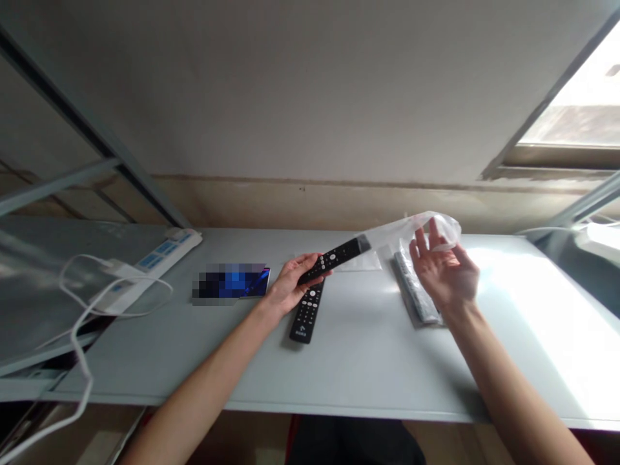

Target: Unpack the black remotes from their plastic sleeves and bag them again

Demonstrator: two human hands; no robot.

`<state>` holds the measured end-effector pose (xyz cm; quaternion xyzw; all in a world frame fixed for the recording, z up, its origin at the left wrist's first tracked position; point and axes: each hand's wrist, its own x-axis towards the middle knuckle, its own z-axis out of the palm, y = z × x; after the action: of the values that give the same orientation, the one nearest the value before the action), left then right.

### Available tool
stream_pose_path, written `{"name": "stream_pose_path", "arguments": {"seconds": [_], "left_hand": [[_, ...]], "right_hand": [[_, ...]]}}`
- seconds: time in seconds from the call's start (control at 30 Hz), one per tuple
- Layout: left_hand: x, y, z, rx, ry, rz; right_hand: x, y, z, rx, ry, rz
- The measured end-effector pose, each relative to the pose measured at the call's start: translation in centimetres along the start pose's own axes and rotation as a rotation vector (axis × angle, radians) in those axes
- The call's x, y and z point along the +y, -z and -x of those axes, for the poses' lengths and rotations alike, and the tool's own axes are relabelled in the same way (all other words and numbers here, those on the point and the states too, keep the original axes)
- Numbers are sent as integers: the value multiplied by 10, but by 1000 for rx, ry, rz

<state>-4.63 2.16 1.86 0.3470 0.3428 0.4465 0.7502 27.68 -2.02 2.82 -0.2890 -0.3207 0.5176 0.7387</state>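
Desk [368, 361]: one bare remote [307, 315]; left hand [294, 279] holds one part-sleeved remote [338, 256], right hand [448, 276] spread.

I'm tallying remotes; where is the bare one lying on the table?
In the head view, the remote lies midway across the picture, just below the left hand, right of the blue-screened device and left of the plastic-wrapped item.

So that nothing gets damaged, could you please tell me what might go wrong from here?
The held remote could slip from the left hand if the clear bag, which appears to cover its far end, is tugged. It might then knock the second remote below. The thin bag, stretched toward the right hand, could also tear.
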Motion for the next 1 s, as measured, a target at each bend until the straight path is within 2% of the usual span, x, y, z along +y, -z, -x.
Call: {"name": "stream_pose_path", "arguments": {"seconds": [0.03,0.1,0.17,0.23,0.3,0.43,0.57,0.73,0.87,1.0], "left_hand": [[1,-1,1,-31,-11,18],[3,-4,6,-164,1,18],[3,-9,13,-318,53,-43],[0,-15,19,-385,88,-143],[-4,-21,24,-365,43,-263],[-12,-28,28,-250,-167,-536],[-19,-24,26,-255,-275,-878],[-23,-21,22,-244,-421,-1338],[-24,-21,23,-292,-517,-1553],[-25,-20,24,-449,-546,-1677]], "right_hand": [[-2,5,-3,12,26,-15],[-3,12,-8,59,30,-40],[3,14,-9,130,-19,-65],[12,11,-6,160,-81,-66],[22,5,-1,129,-129,-29],[36,-9,10,32,-199,41],[39,-19,14,-15,-234,78],[36,-19,15,16,-244,44],[37,-15,15,-14,-229,98],[40,-15,15,11,-260,50]]}}
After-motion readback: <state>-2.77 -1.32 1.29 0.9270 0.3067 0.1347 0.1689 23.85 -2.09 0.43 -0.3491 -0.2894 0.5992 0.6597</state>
